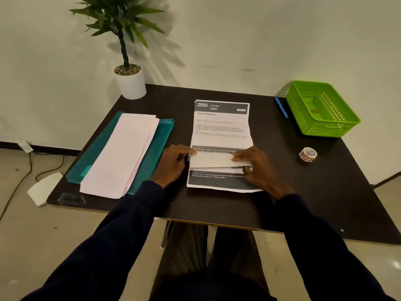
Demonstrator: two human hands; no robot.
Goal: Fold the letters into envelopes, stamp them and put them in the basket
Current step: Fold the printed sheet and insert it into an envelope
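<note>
On the table, both hands' fingers pinch the letter's folded edge.

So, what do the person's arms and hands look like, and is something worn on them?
Both arms are covered by long dark navy sleeves: the left sleeve and the right sleeve end at the wrists. The fabric looks plain, with no visible print or logo. The left hand and right hand are bare: no gloves, and no ring or watch shows.
</note>
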